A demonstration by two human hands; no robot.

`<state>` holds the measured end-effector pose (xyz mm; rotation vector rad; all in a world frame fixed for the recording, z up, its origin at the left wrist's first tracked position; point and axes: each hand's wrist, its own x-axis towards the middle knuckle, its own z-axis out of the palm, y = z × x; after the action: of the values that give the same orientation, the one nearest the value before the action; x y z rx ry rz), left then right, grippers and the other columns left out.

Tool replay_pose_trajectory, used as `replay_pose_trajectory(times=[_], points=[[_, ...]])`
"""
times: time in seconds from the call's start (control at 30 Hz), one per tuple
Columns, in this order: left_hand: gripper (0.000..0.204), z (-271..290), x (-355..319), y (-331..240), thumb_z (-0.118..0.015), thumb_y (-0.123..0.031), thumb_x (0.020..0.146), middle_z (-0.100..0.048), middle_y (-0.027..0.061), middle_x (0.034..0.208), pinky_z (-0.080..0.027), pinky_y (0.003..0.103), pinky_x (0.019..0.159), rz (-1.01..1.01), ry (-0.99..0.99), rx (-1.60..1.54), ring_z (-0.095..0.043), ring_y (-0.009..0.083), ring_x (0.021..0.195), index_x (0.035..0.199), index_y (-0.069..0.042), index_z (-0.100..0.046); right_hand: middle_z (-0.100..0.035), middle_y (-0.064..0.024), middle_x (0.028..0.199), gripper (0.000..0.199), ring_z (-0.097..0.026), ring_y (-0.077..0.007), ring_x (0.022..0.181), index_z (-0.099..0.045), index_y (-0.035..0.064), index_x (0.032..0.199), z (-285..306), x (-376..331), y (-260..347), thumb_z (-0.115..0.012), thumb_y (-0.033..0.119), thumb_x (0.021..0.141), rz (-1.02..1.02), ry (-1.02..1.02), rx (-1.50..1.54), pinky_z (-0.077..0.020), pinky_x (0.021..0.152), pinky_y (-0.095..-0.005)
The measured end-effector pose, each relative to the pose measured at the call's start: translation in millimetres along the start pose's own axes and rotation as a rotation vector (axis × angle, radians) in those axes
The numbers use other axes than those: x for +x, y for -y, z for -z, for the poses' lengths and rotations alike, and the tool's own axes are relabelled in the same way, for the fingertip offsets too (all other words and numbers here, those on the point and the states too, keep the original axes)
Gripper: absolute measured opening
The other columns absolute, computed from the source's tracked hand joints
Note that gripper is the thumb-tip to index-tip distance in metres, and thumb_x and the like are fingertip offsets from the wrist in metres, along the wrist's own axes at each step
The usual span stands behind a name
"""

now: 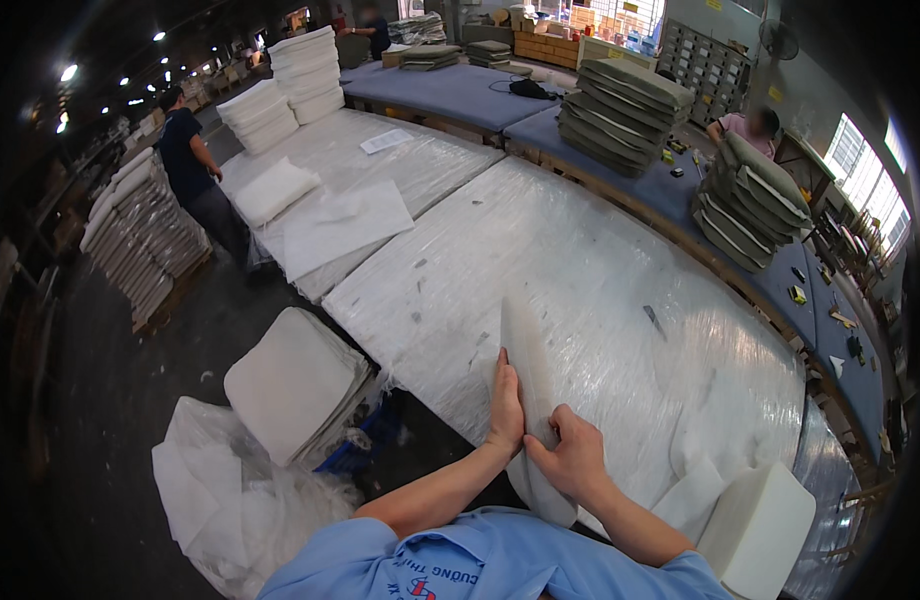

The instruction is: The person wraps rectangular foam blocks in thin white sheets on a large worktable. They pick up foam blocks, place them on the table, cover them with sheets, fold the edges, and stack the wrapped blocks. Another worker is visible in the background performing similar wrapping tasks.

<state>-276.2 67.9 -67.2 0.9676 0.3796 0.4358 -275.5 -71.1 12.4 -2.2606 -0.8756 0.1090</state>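
Observation:
A white foam cushion pad (525, 350) stands on its edge in front of me, at the near side of the plastic-covered table (600, 260). My left hand (505, 405) lies flat against the pad's left face, fingers stretched out toward its far end. With bent fingers, my right hand (570, 450) pinches the pad's edge from the right, nearer to me. The pad's lower end hangs close to my blue shirt. To my right, a stack of white pads (760, 530) stands by the table's near edge.
At my left are a stack of white pads (290, 380) and a clear plastic bag (210, 490). Taller white stacks (305, 75) rise at the far left, where a person (190, 170) stands. Grey-green cushion stacks (620, 115) sit on a blue table (420, 95) beyond; another person (750, 130) is there.

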Motion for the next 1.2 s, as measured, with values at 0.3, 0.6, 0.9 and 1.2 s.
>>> replay_pose_trajectory(times=[0.3, 0.6, 0.9, 1.2], points=[[0.068, 17, 8, 6, -0.025, -0.046, 0.113, -0.011, 0.0098, 0.173, -0.012, 0.035, 0.127, -0.048, 0.136, 0.009, -0.014, 0.0233, 0.157, 0.165, -0.004, -0.01, -0.065, -0.0149, 0.11, 0.038, -0.065, -0.0232, 0.098, -0.058, 0.0059, 0.127, -38, 35, -56, -0.064, 0.03, 0.099, -0.189, -0.136, 0.494, -0.0501, 0.079, -0.0416], [0.07, 9, 62, -18, -0.018, -0.052, 0.112, -0.008, 0.0132, 0.173, -0.01, 0.039, 0.128, -0.06, 0.085, 0.069, -0.008, 0.0293, 0.159, 0.165, -0.007, -0.008, -0.01, -0.0117, 0.173, 0.068, -0.006, -0.0296, 0.159, -0.021, 0.0283, 0.165, -57, 138, -49, -0.019, 0.064, 0.108, -0.214, 0.167, 0.872, -0.0099, 0.128, -0.0426], [0.071, -12, 77, 1, -0.027, -0.047, 0.111, -0.011, 0.0168, 0.171, -0.01, 0.041, 0.128, -0.114, -0.015, 0.442, -0.008, 0.0309, 0.159, 0.165, -0.005, -0.01, -0.006, -0.0069, 0.174, 0.083, 0.0, -0.0259, 0.16, -0.015, 0.017, 0.166, -70, 127, -72, -0.029, 0.07, 0.104, -0.15, 0.111, 1.051, -0.0037, 0.127, -0.0484], [0.069, 11, 110, 7, -0.027, -0.054, 0.111, -0.014, 0.0144, 0.171, -0.018, 0.04, 0.126, 0.024, 0.143, 0.007, -0.015, 0.0271, 0.157, 0.166, -0.015, -0.015, -0.035, -0.0096, 0.163, 0.077, -0.032, -0.0263, 0.15, -0.029, 0.0183, 0.163, -52, 172, -105, -0.017, 0.069, 0.105, -0.207, 0.244, 1.077, -0.0198, 0.126, -0.0425]])
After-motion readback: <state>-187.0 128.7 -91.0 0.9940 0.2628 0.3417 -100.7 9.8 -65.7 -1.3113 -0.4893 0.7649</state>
